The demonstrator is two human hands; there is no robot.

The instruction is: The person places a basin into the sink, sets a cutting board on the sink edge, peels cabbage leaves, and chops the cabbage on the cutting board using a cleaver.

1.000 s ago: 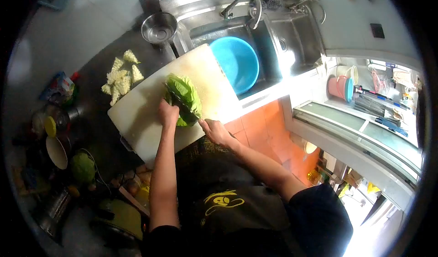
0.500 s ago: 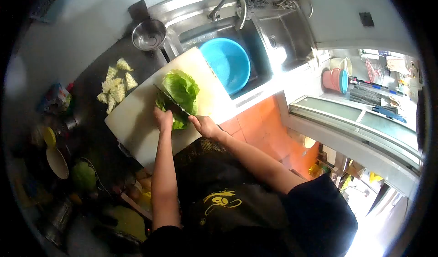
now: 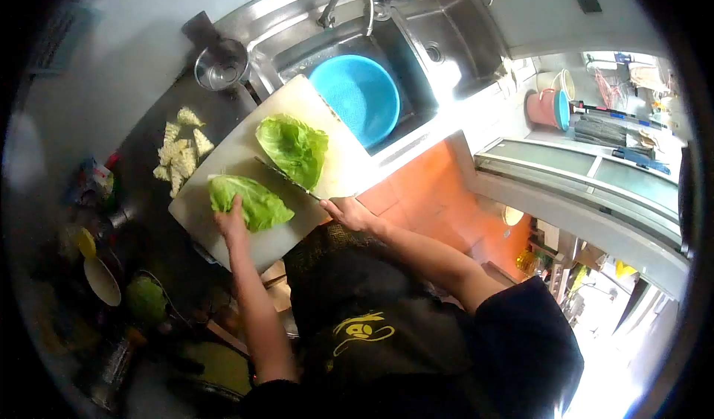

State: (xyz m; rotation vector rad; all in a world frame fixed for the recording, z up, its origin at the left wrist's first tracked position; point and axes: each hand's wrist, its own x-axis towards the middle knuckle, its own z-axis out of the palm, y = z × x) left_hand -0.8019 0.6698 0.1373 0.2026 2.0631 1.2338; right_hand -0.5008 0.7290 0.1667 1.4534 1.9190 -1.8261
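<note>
Two pieces of green leafy vegetable lie apart on a white cutting board (image 3: pixel 201 218). My left hand (image 3: pixel 232 222) grips the nearer left piece (image 3: pixel 256 202) at its lower left side. Beyond it rests the other leafy piece (image 3: pixel 294 149). My right hand (image 3: pixel 349 214) is closed on the handle of a knife (image 3: pixel 286 176), whose blade points up and left between the two pieces.
A blue basin (image 3: pixel 357 99) sits in the metal sink (image 3: pixel 405 50) behind the board. Pale wrinkled vegetable pieces (image 3: pixel 178 151) and a metal bowl (image 3: pixel 222 65) are on the dark counter. A green round vegetable (image 3: pixel 146 300) is at lower left.
The leafy vegetable, earlier together, is now in two separated pieces. My left hand has moved left with one of them. The knife blade now shows between the pieces.
</note>
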